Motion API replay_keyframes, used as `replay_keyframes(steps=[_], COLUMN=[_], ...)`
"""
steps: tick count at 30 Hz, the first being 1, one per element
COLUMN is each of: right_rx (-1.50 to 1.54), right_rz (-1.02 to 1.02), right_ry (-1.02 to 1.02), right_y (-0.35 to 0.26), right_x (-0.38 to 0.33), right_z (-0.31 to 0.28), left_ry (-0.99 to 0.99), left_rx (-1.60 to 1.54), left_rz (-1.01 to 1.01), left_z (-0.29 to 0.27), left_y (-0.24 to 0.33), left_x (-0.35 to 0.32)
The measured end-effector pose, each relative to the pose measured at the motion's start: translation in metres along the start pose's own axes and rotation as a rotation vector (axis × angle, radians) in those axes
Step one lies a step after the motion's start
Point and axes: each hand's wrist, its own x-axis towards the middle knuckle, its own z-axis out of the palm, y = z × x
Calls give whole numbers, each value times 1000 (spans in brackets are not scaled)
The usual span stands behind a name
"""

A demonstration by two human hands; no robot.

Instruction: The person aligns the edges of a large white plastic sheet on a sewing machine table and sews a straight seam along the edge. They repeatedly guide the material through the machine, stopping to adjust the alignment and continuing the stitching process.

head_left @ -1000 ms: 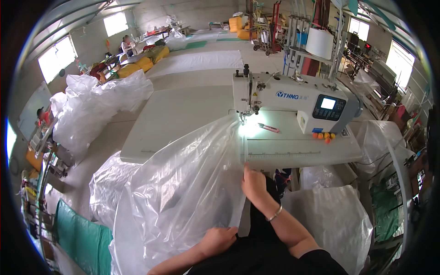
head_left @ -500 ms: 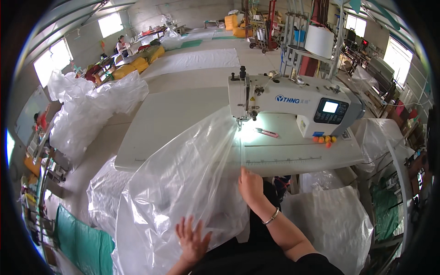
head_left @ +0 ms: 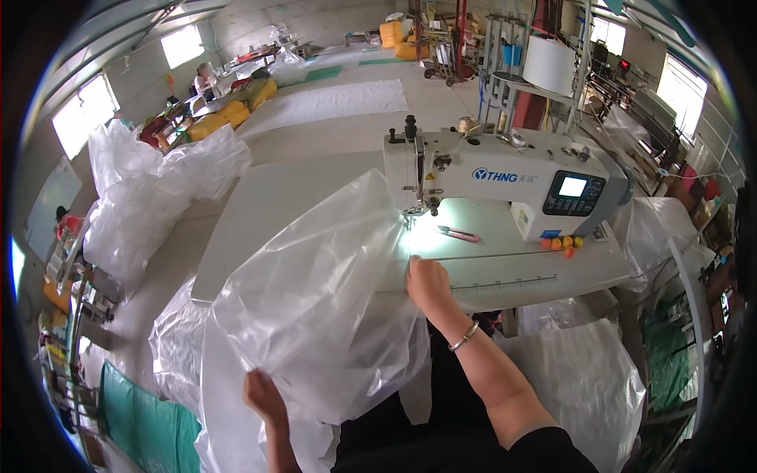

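Note:
A large clear plastic sheet [head_left: 315, 268] runs from the needle area of a white sewing machine [head_left: 489, 173] over the table's front edge toward my lap. My right hand [head_left: 428, 282] is closed on the sheet's right edge, just in front of the needle. At the lower left, my left hand [head_left: 264, 394] pinches the sheet's near left part, its fingers closed. A lamp lights the spot by the needle. Right of it, a pink and black cutter [head_left: 457, 234] lies on the machine bed. Several small orange balls [head_left: 561, 243] sit beneath the control panel.
Bunched clear plastic [head_left: 150, 205] stands left of the sewing table [head_left: 268, 193], and more plastic [head_left: 579, 378] hangs at the right. A white thread cone [head_left: 550, 67] is on a stand behind the machine. Green sheeting [head_left: 146, 414] lies lower left. Another person [head_left: 206, 81] sits far back left.
My left hand, spread over the sheet before, has moved left and closed on it. The sheet is pulled wider to the left. My right hand has moved slightly up toward the needle.

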Motion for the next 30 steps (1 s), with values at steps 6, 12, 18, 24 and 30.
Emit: replay_keyframes(steps=[6,12,18,24,30], right_rx=[31,325,1102,1518,1211], right_rz=[-30,67,219,325,388], right_ry=[137,119,275,-147,-238], right_y=[16,47,21,11,21], right_x=[33,46,-67,-185,-214], right_z=[21,14,-26,29,22], left_ry=[159,131,-252,-180,-391], left_rx=[-43,163,-254,60,55], left_rz=[214,487,601,222,-47], left_z=[11,16,16,40,-8], left_y=[36,84,81,46,-63], left_x=[78,64,-82,-116,-86])
